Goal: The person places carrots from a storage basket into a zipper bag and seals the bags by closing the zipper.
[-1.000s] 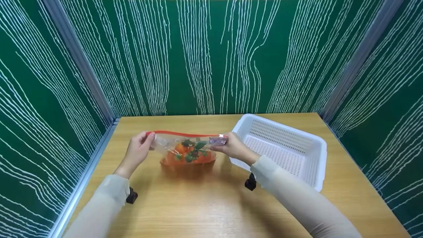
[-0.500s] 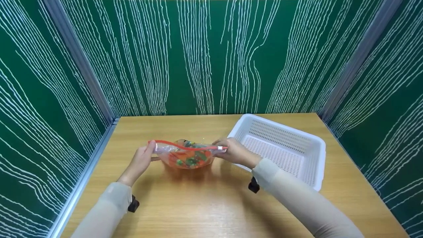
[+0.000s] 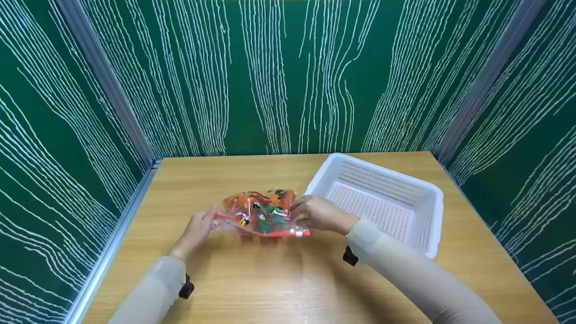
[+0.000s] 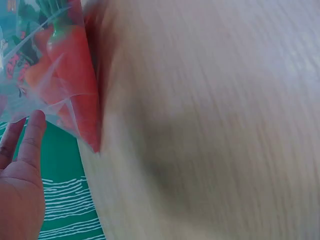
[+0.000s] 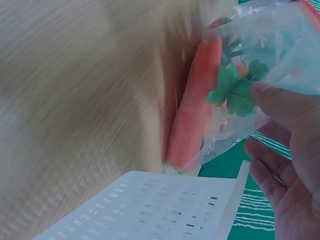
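Note:
A clear zip bag (image 3: 265, 216) with a red zip edge holds orange, carrot-shaped pieces with green leafy tops, and small printed figures show on its film. My left hand (image 3: 198, 229) pinches the left end of the zip edge. In the left wrist view, a carrot (image 4: 75, 85) shows through the film above the fingers (image 4: 31, 142). My right hand (image 3: 321, 213) grips the bag's right side, its fingertips partly hidden behind the film. In the right wrist view the thumb (image 5: 280, 102) presses the film beside green leaves (image 5: 235, 92). The zip edge faces toward me, low over the table.
A white perforated plastic basket (image 3: 434, 216) stands right of the bag, close behind my right hand. The wooden table (image 3: 270, 288) is bounded by green walls (image 3: 265, 90) with white lines and metal corner posts (image 3: 477, 85).
The bag has tipped: its zip edge swung down toward me from the top, and the filled body now lies behind it. My left hand moved lower and slightly right with the edge.

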Demonstrator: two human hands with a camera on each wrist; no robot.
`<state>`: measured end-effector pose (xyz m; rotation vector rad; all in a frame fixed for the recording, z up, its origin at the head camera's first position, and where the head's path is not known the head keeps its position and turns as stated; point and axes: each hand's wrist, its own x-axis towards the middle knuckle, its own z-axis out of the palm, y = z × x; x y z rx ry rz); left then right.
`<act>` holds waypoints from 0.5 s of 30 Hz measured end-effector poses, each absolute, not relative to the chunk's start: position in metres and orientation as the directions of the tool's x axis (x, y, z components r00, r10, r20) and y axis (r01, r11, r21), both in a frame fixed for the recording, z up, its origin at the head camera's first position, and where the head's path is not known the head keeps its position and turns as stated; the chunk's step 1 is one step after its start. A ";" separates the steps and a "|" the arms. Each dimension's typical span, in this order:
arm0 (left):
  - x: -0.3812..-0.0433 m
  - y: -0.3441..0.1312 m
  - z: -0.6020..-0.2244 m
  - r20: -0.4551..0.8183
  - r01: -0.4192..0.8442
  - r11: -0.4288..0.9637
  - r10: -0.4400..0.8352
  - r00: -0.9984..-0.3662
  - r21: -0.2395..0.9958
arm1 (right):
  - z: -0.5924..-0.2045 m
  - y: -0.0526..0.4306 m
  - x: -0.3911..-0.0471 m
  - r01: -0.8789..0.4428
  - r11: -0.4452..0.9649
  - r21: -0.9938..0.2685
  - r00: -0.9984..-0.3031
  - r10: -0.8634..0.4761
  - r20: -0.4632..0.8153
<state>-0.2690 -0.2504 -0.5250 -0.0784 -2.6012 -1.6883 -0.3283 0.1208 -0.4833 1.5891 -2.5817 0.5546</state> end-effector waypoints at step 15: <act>-0.269 -0.253 -0.516 0.065 0.110 0.369 0.132 -0.989 0.923 | -0.467 0.127 -0.319 -0.810 0.527 -0.258 -0.570 -0.810 0.135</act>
